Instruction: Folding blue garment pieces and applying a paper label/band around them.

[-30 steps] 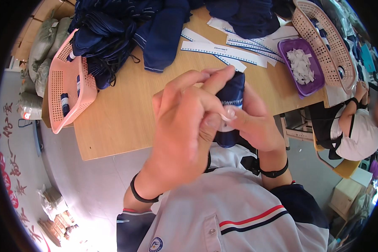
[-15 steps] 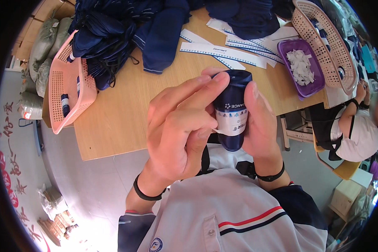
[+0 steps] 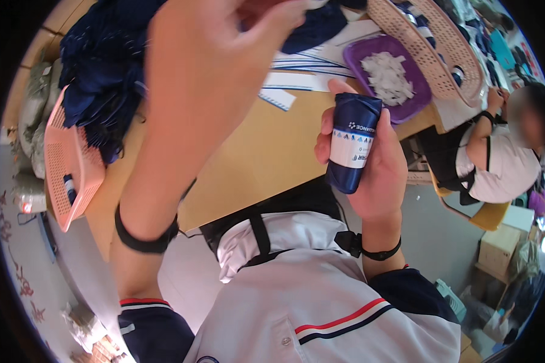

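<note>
My right hand (image 3: pixel 381 172) holds a rolled navy cloth bundle (image 3: pixel 352 118) upright over the front edge of the table. A white printed paper band (image 3: pixel 349 149) wraps around the bundle's middle. My left hand (image 3: pixel 209 60) is stretched far forward over the table, apart from the bundle. Its fingers are blurred and partly cut off by the upper edge, so what they hold, if anything, is hidden. Beyond that hand lie white printed paper strips (image 3: pixel 290 80) and a heap of navy cloth (image 3: pixel 313 29).
At the left, a pink basket (image 3: pixel 72 163) holds a navy roll beside a big navy cloth pile (image 3: pixel 103 78). A purple tray (image 3: pixel 419 100) of small white pieces stands at the right, next to another pink basket (image 3: pixel 448 78). A person (image 3: pixel 496 151) sits beyond the right side.
My left hand has let go of the banded bundle and swung forward over the table. My right hand keeps the bundle, now farther right. The whole view has shifted too.
</note>
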A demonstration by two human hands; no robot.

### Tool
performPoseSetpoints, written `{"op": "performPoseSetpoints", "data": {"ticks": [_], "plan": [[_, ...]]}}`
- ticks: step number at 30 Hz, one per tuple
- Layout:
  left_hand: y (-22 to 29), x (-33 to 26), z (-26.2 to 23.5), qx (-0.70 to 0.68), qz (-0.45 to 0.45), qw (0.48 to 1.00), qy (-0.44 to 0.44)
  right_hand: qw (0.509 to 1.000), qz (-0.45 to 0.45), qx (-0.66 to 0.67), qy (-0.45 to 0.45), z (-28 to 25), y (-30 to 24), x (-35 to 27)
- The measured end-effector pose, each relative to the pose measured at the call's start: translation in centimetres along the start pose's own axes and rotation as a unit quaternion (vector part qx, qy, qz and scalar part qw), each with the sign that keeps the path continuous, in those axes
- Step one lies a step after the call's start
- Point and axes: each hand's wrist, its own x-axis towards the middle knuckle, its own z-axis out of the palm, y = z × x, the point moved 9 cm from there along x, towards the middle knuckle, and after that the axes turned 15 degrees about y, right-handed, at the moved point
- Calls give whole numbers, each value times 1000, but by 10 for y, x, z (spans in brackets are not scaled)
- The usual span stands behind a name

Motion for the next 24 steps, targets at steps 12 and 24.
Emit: {"op": "performPoseSetpoints", "data": {"ticks": [12, 24], "plan": [[35, -37, 172, -77, 266, 956, -99, 959, 58, 277, -24, -44, -56, -31], [28, -99, -32, -126, 149, 943, -271, 891, -112, -382, -218, 43, 39, -46]]}}
